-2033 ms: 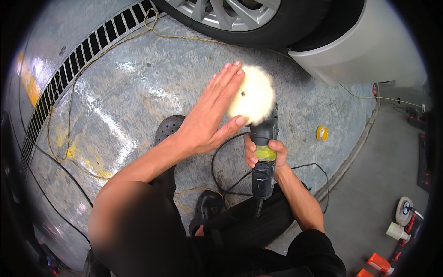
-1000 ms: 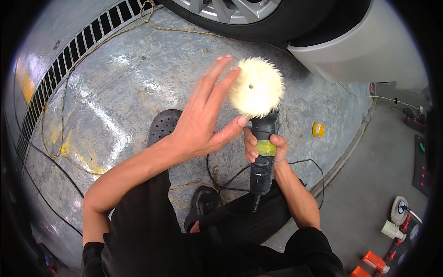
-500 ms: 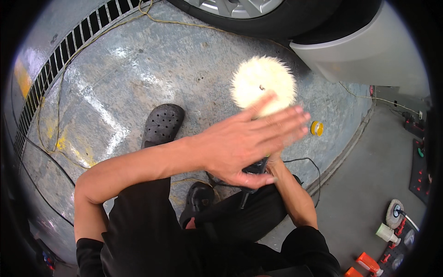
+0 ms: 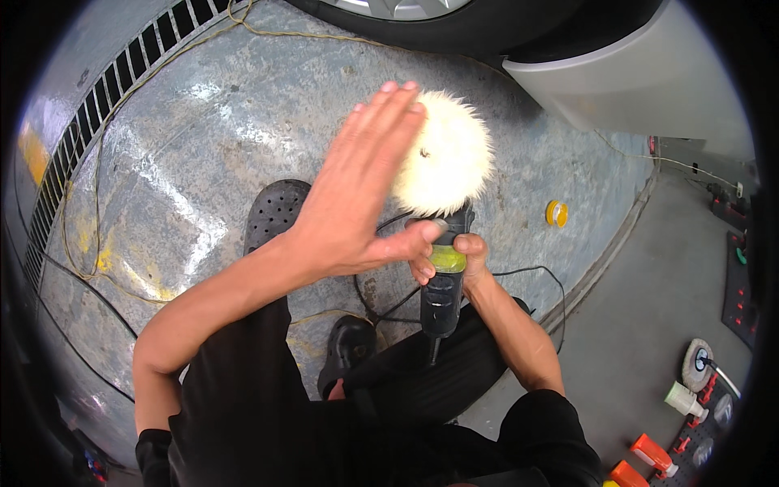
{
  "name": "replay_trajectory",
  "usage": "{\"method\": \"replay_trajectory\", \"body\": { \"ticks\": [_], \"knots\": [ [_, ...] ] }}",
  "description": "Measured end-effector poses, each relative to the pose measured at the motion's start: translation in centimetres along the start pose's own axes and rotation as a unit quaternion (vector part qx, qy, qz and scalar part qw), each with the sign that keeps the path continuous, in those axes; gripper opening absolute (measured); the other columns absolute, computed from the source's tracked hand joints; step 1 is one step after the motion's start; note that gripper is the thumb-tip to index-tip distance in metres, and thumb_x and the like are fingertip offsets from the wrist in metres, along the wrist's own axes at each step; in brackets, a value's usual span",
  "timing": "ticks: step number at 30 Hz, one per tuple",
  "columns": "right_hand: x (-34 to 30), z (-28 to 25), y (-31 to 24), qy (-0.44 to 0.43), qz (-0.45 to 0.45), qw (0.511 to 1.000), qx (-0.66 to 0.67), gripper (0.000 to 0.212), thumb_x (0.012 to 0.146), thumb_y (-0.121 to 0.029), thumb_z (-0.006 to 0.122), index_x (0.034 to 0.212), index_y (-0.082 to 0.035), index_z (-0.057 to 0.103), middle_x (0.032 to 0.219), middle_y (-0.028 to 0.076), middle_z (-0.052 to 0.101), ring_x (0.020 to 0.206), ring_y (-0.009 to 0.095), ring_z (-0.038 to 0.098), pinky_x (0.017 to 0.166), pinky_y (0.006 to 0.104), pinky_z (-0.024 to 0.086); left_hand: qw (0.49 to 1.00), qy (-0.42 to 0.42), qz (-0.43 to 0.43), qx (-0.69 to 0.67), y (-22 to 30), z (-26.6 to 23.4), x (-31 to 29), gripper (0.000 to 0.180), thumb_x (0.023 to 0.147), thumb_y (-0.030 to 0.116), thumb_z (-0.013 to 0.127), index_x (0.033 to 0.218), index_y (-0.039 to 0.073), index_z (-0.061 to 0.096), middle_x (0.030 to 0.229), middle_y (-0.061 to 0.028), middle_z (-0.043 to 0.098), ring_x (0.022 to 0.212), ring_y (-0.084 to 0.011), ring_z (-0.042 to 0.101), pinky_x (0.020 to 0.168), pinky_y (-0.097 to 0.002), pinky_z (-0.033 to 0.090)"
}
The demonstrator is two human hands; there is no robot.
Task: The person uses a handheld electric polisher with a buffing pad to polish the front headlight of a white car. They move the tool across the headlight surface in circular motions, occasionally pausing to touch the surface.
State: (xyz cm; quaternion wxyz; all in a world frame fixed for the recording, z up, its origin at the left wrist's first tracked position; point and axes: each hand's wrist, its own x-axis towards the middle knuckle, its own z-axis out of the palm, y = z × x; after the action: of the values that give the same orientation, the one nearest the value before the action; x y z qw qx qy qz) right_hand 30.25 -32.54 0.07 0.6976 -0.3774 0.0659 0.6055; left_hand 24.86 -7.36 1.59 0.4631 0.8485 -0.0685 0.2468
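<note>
My right hand (image 4: 472, 256) grips a black and yellow-green corded polisher (image 4: 441, 304), its fingers wrapped around the body. A round, cream wool pad (image 4: 451, 154) at the far end of the tool shows its fluffy face, with a small dark spot near the middle. Across the pad's left edge lies my left hand (image 4: 341, 199), flat with fingers stretched out and the thumb reaching toward the tool. Whether the left palm presses on the wool I cannot tell. From the polisher's rear end a cord sleeve (image 4: 434, 351) sticks out over my right thigh.
A car wheel (image 4: 422, 28) and silver bumper (image 4: 633, 73) stand ahead. A small yellow-lidded tin (image 4: 557, 213) sits on the floor at right. Black cable (image 4: 560, 292) loops near my right knee. A floor grate (image 4: 105, 85) curves along the left; bottles (image 4: 649, 454) line the lower right.
My left hand has swung left and turned its fingers forward, from over the tool to the pad's left edge. More of the polisher's body now shows. The pad has shifted slightly left.
</note>
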Motion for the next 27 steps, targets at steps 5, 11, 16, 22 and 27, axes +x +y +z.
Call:
{"method": "replay_trajectory", "body": {
  "ticks": [5,11,16,22,27],
  "knots": [
    [0.1,1.4,-0.2,0.089,-0.002,0.995,-0.036,0.062,0.066,-0.055,0.073,0.092,0.000,0.061,0.073,0.008,0.057,0.063,0.022,0.062,0.063,0.0368,0.058,0.998,-0.054,0.028,0.003,0.8,-0.1,1.2,0.097,0.096,0.063,0.065,0.164,0.000,0.035,0.172,-0.0220,0.033,0.161,-0.0402,0.028,0.128,-0.0592,0.026],
    [-0.4,-1.3,0.8,0.005,-0.027,1.000,0.008,0.063,0.072,-0.051,0.076,0.108,0.000,0.065,0.076,0.010,0.064,0.070,0.027,0.070,0.067,0.0383,0.061,0.986,-0.134,0.089,-0.040,1.5,0.2,1.2,0.091,0.094,0.053,0.069,0.165,0.005,0.038,0.172,-0.0132,0.037,0.161,-0.0327,0.032,0.130,-0.0558,0.026],
    [-0.6,1.5,-0.4,0.097,-0.080,0.992,-0.002,0.066,0.071,-0.053,0.076,0.109,-0.001,0.068,0.078,0.013,0.068,0.067,0.026,0.069,0.066,0.0382,0.062,0.971,-0.153,0.150,-0.109,1.7,0.0,0.4,0.077,0.093,0.042,0.071,0.157,0.005,0.049,0.163,-0.0134,0.047,0.153,-0.0322,0.040,0.125,-0.0526,0.033],
    [-0.4,1.0,-0.7,-0.002,-0.084,0.996,0.032,0.056,0.076,-0.043,0.076,0.105,0.003,0.061,0.085,0.009,0.057,0.068,0.023,0.064,0.063,0.0383,0.058,0.991,0.019,0.127,-0.041,1.1,-1.1,-0.4,0.043,0.087,0.021,0.081,0.126,0.005,0.071,0.124,-0.0111,0.068,0.107,-0.0273,0.064,0.093,-0.0412,0.050],
    [-0.1,1.3,-0.7,0.013,-0.078,0.997,0.022,0.055,0.075,-0.045,0.078,0.098,0.002,0.060,0.082,0.009,0.057,0.067,0.021,0.064,0.063,0.0377,0.058,0.998,0.045,0.053,0.007,-0.3,-1.5,0.0,0.046,0.082,0.022,0.089,0.122,0.008,0.073,0.119,-0.0104,0.067,0.106,-0.0280,0.062,0.089,-0.0408,0.048]
  ]
}}
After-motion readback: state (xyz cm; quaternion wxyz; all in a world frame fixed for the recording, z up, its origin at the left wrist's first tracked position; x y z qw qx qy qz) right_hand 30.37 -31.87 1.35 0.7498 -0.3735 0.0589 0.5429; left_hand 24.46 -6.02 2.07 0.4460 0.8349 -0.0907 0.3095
